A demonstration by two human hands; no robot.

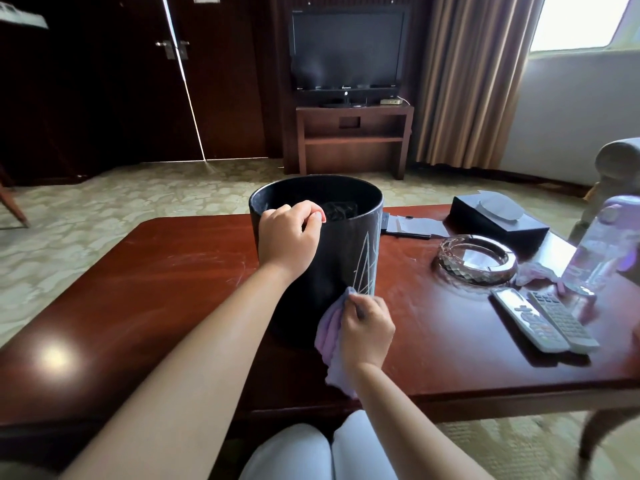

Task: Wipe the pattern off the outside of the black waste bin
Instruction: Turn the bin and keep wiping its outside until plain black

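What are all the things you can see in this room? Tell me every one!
waste bin: 1, black with pale scribbled lines, standing on the table
cloth: 1, lilac, against the bin's lower side
table: 1, reddish-brown wood, in front of the person
ashtray: 1, clear glass, right of the bin
remote controls: 2, grey, side by side near the right edge
bottle: 1, clear with purple top, far right
tissue box: 1, black, back right of the table
television: 1, black, on a dark wooden stand
curtain: 1, beige, by the window
left hand: 1, on the bin's rim
right hand: 1, grips the cloth
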